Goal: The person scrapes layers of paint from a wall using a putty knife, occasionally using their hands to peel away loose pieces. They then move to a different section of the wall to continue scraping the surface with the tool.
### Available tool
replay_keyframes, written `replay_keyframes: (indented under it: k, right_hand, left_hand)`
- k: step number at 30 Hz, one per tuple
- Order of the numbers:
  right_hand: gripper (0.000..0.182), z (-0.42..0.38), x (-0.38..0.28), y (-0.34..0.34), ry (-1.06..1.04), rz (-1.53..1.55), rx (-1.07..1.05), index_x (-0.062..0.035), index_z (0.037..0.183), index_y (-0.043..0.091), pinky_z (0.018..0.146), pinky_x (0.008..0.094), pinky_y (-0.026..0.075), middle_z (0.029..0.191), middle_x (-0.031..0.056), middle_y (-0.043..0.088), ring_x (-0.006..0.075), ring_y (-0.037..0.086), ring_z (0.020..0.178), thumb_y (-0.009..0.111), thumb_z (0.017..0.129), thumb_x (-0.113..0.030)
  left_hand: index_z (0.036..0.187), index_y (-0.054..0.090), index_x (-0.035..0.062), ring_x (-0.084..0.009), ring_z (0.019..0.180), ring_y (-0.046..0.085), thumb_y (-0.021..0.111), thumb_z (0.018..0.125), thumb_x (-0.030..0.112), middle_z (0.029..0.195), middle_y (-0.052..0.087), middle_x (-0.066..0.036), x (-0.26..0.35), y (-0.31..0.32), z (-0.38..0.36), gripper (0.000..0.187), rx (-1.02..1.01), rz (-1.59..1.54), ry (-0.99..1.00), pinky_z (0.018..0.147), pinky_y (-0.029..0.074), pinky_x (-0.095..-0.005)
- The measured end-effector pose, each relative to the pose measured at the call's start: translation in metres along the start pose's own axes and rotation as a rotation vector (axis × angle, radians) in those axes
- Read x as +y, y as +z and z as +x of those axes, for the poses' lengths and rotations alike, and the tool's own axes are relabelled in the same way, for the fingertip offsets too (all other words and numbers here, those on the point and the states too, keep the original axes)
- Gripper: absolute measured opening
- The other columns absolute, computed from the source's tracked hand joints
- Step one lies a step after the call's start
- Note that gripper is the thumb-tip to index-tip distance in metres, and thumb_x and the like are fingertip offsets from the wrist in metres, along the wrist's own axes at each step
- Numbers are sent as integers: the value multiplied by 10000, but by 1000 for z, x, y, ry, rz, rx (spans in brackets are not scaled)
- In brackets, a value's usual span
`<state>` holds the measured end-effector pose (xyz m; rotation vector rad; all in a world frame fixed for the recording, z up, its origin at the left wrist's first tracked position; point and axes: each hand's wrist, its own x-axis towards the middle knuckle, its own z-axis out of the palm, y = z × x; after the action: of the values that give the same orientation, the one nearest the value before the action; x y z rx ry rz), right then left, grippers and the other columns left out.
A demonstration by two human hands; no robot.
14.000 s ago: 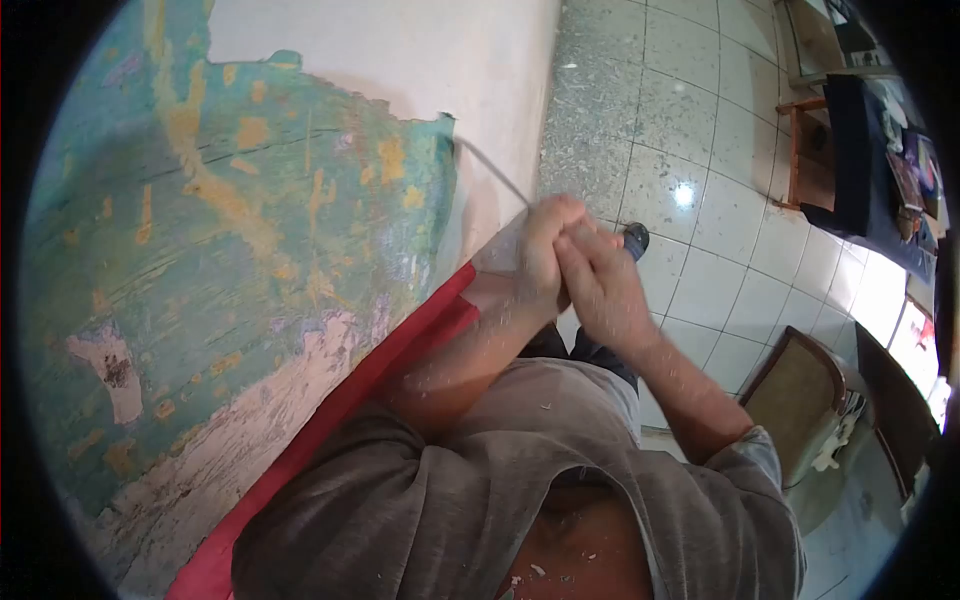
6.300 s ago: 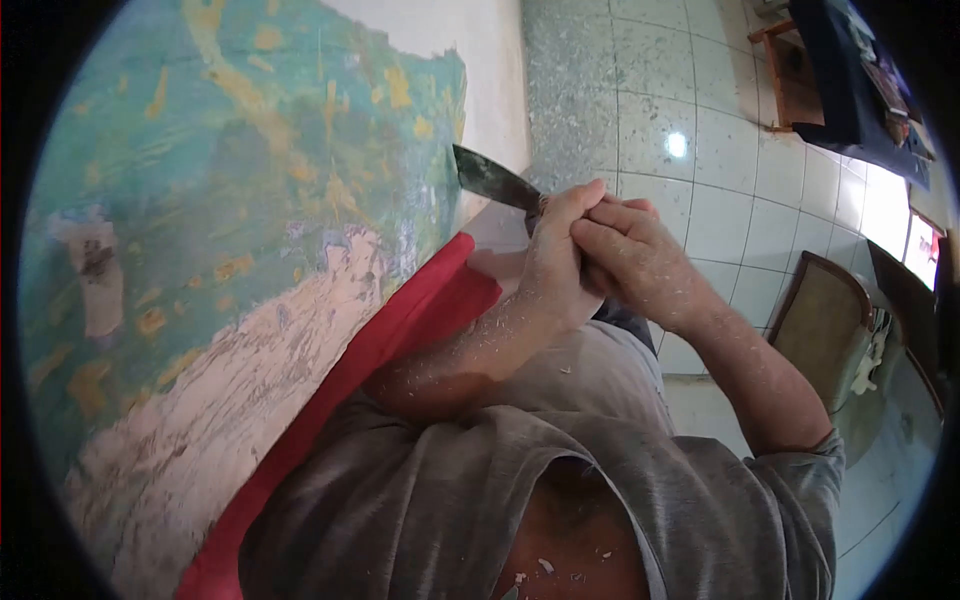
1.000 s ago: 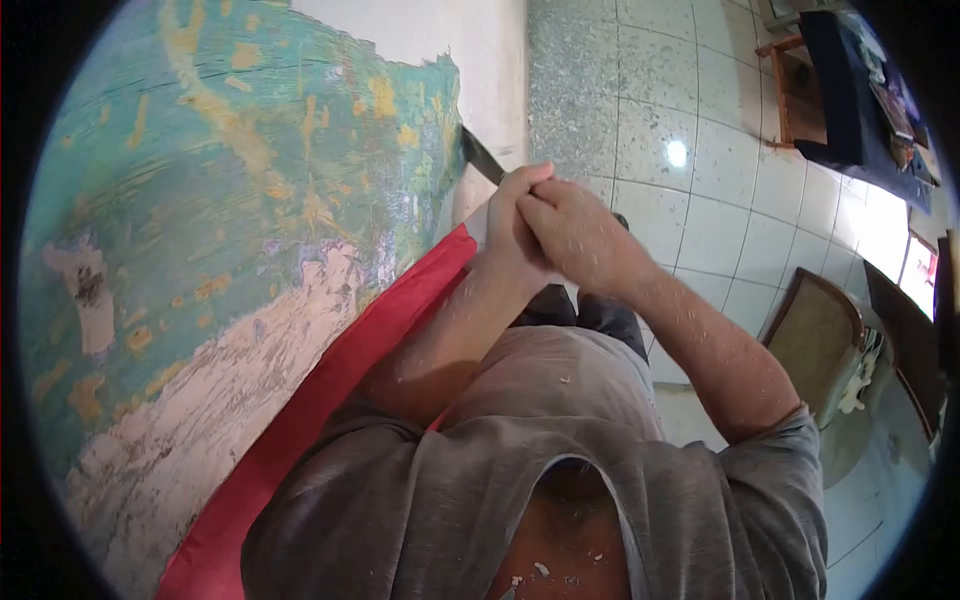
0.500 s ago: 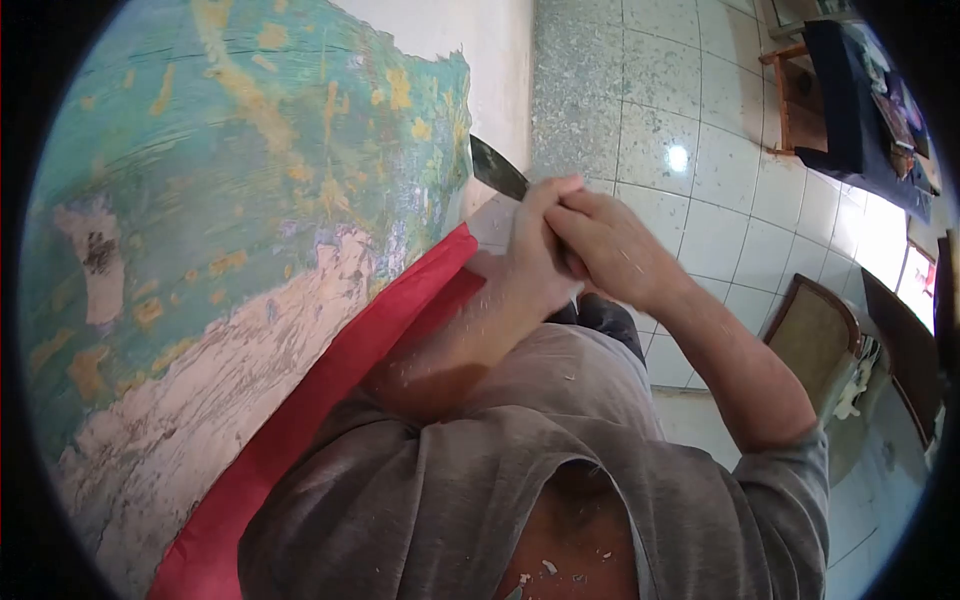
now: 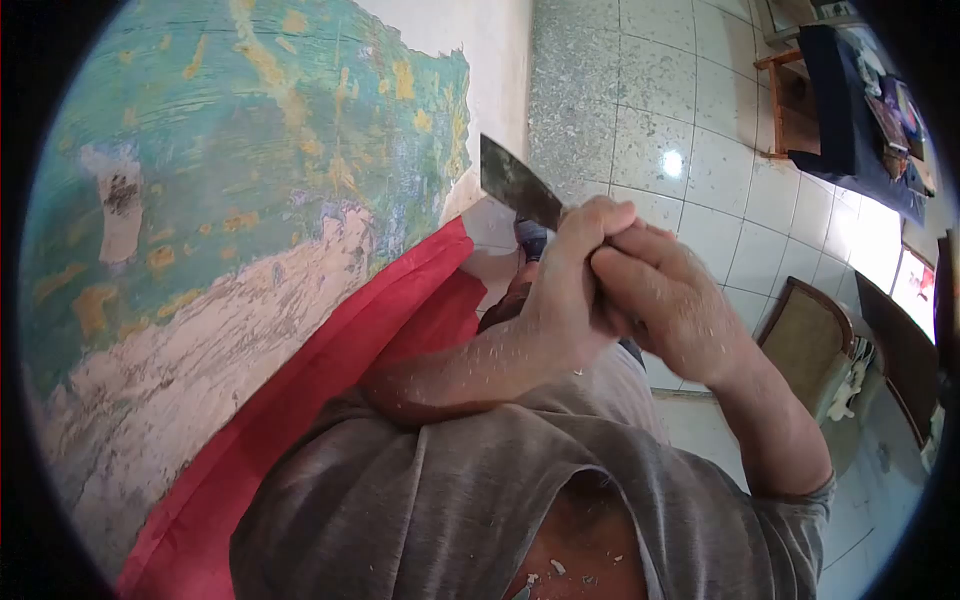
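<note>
A paint scraper (image 5: 518, 183) with a broad, dirty metal blade points up and left, its handle hidden inside my fists. My left hand (image 5: 575, 285) is closed round the handle just behind the blade. Pressed against it, my right hand (image 5: 665, 295) is also closed on the handle. Pale flakes cling to both hands and forearms. Left of the blade stands a wall (image 5: 270, 150) with patchy green and yellow old paint and bare plaster lower down. The blade appears apart from the wall surface.
A red sheet (image 5: 330, 345) runs along the wall beside my left arm. Paint chips litter the tiled floor (image 5: 575, 100). On the right are a chair (image 5: 810, 330) and a table with a dark cloth (image 5: 835, 110). A foot (image 5: 530, 240) shows below the blade.
Both hands have moved right and towards my body with the scraper. More of its blade now shows, where before its tip met the wall's painted edge in view.
</note>
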<state>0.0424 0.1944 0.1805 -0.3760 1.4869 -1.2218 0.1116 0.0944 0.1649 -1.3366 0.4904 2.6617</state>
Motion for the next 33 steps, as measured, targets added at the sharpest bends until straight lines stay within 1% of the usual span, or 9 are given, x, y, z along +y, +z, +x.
replay_keyframes:
  k: [5,12,14,17,21,24,26,30,33]
  right_hand:
    - [161,108,86,28,-572,-829,17,24,960,577,705,356,467,882,137,557,296,565,780,581,841,-86]
    - [227,43,7,8,-261,-677,-153,69,946,602,822,455,507,1048,233,617,410,612,962,455,934,-103]
    - [245,35,-4,26,-13,-144,33,70,973,603,824,454,506,1053,217,611,402,609,952,454,932,-120]
    - [233,99,53,39,117,-386,-56,62,993,603,840,459,497,1047,203,603,387,603,950,482,912,-120]
    - [209,111,141,45,-392,-796,68,46,1014,601,829,473,495,1039,197,604,400,593,933,484,908,-90]
    - [255,73,105,36,-433,-628,79,26,1137,601,852,434,498,1093,185,611,361,609,987,488,949,-103]
    - [378,46,78,43,126,223,122,1,1319,546,949,371,469,1212,153,595,279,588,1117,509,976,-154]
    - [476,27,56,52,-275,115,248,-6,1453,436,736,221,467,1188,28,588,89,557,913,512,1028,-203]
    - [471,19,31,47,-223,292,165,-17,1455,438,656,186,422,1146,14,594,40,504,801,509,1032,-210]
  left_hand:
    - [870,610,85,-253,892,650,569,931,300,916,665,-102,32,-111,80,227,-225,-192,-128,825,523,-408]
    - [828,599,121,-233,780,655,628,872,362,834,649,-77,14,-58,37,247,-91,-249,-112,726,535,-402]
    - [790,617,98,-268,839,656,566,926,321,802,648,-88,20,-41,15,267,4,-129,-43,792,529,-401]
    - [793,603,92,-253,867,654,587,926,330,851,660,-97,30,-119,77,273,-178,-170,-213,810,528,-389]
    - [788,591,91,-250,883,651,594,934,347,880,664,-113,10,-143,96,295,-31,-59,-92,819,525,-393]
    - [878,578,83,-299,937,639,567,968,453,959,642,-160,4,-111,73,381,-4,-29,-118,854,528,-442]
    - [906,569,80,-305,943,637,562,969,465,978,639,-174,2,-96,53,391,-46,34,-82,864,528,-459]
    - [957,551,81,-269,911,638,564,957,504,1001,630,-188,17,-66,28,423,-220,193,30,793,543,-422]
    - [968,549,90,-233,868,643,580,936,550,1005,625,-174,28,-44,14,462,-290,256,145,708,555,-362]
